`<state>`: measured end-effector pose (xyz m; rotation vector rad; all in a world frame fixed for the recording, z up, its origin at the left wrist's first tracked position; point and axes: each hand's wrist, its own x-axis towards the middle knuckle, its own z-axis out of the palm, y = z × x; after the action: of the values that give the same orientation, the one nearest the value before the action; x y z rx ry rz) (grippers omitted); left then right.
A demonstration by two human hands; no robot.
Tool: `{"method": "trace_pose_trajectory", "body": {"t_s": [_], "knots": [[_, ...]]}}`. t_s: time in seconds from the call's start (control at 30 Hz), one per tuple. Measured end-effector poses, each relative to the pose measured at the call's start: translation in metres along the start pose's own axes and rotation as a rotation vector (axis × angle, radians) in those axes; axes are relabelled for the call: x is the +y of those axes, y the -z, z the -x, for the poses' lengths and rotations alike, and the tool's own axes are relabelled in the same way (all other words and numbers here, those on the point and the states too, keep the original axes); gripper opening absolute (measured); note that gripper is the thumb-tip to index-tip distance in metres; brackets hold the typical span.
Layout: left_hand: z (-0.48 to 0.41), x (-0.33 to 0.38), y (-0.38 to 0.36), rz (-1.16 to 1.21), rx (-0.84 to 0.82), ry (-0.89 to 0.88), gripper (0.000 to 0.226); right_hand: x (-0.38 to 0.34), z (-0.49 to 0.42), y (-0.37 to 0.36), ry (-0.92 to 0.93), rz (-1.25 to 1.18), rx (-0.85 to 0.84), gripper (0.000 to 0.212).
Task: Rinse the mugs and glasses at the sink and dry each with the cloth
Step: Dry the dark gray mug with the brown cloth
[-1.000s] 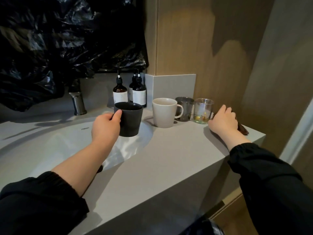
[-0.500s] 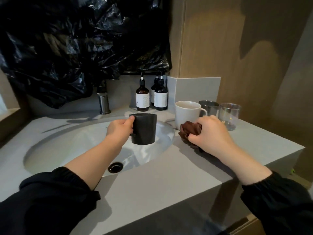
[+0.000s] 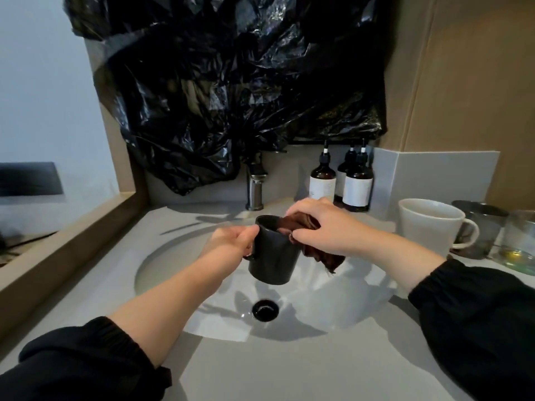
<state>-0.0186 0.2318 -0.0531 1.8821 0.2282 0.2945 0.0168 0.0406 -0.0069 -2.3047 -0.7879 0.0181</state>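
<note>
Left hand [image 3: 231, 241] is gripping the black mug [image 3: 273, 256] at its handle side, fingers curled, thumb lying against the rim. Right hand [image 3: 321, 227] is pinching the brown cloth [image 3: 327, 257], fingers bent, pushing part of it into the mug mouth; the rest is hanging beside the mug wall. Both are working above the sink basin [image 3: 162, 264], over the drain [image 3: 265, 311].

Handle is mostly hiding under the left fingers; mug interior cannot be made out. White mug [image 3: 425, 227], dark glass [image 3: 489, 227] and clear glass [image 3: 521, 241] are standing on the counter [image 3: 289, 366] at right; the frame edge is cutting off the clear glass.

Black mug is sitting upright with a slight tilt, mouth pointing up, long axis near vertical.
</note>
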Motion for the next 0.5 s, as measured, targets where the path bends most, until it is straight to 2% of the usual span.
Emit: {"method": "trace_pose_trajectory", "body": {"t_s": [0.1,0.2,0.33,0.47,0.5], "knots": [[0.0,-0.001,0.003,-0.03,-0.031,-0.037,0.052,0.0,-0.011,-0.005,0.064,0.295,-0.063,0.039],[-0.003,-0.001,-0.002,-0.117,-0.01,-0.068,0.048,0.001,-0.02,-0.017,0.167,0.442,-0.033,0.03],[-0.007,-0.005,-0.006,-0.171,-0.045,-0.095,0.048,0.009,-0.017,-0.022,0.141,0.362,-0.062,0.028],[-0.009,-0.003,0.01,0.042,-0.113,-0.186,0.022,0.013,-0.015,-0.013,0.055,0.177,-0.006,0.022],[-0.01,-0.006,0.016,0.078,-0.144,-0.176,0.034,0.013,-0.013,-0.01,0.035,0.103,-0.006,0.023]]}}
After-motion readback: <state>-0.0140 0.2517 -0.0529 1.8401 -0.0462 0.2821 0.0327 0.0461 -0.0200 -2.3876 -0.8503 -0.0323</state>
